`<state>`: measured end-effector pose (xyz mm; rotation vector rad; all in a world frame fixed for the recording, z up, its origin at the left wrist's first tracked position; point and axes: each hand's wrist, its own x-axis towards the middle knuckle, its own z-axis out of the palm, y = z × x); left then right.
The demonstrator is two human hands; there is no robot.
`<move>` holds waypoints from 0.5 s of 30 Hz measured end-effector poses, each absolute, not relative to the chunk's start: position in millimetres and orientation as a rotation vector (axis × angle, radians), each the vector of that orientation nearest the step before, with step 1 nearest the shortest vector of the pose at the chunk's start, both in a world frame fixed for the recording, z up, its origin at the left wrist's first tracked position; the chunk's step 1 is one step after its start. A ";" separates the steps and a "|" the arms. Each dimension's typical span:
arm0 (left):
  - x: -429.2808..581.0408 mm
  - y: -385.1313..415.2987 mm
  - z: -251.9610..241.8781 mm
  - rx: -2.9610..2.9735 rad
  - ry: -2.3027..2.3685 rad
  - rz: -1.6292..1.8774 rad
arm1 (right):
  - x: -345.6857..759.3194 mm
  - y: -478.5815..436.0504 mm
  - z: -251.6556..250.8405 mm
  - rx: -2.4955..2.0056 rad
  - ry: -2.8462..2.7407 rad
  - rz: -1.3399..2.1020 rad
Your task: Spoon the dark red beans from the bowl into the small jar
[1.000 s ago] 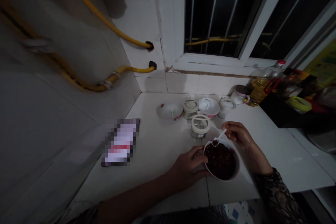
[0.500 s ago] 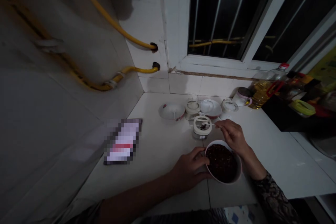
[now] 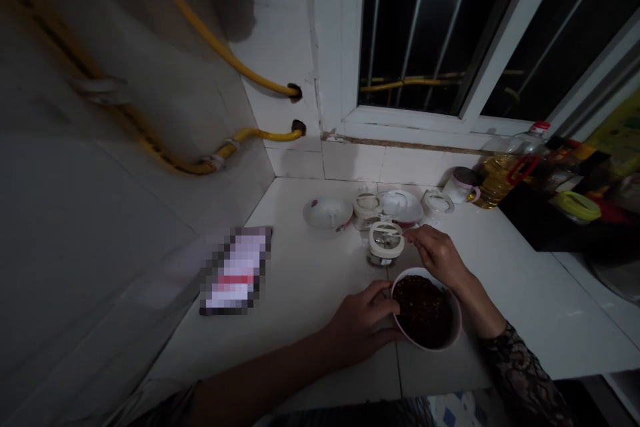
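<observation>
Nearer us than the lidded clear jar [image 3: 385,255]: sauce bowl [image 3: 425,310], our left hand [image 3: 357,321], fingers pinching its rim, seemingly for steadiness. Right of jar: our right hand [image 3: 440,253], fingers pinching white spoon [image 3: 397,234].

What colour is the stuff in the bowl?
The stuff in the bowl is dark reddish-brown with small pale flecks; it shows best in the head view.
</observation>
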<state>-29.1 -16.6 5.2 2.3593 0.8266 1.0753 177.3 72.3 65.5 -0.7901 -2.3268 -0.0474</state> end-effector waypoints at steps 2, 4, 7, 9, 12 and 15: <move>-28.9 -16.4 4.6 2.358 0.827 1.088 | 177.3 74.5 65.6 -0.795 -2.331 -0.071; -28.8 -16.4 4.3 2.360 0.829 1.093 | 178.3 76.9 64.5 -0.802 -2.325 -0.092; -28.9 -16.4 4.9 2.367 0.832 1.078 | 180.6 80.0 61.3 -0.816 -2.309 -0.115; -29.3 -16.3 5.8 2.375 0.831 1.067 | 181.9 81.6 59.0 -0.831 -2.296 -0.125; -30.3 -15.9 6.5 2.394 0.828 1.061 | 182.9 84.0 55.7 -0.862 -2.267 -0.140; -31.4 -15.3 6.3 2.406 0.822 1.062 | 183.0 86.8 52.1 -0.907 -2.224 -0.171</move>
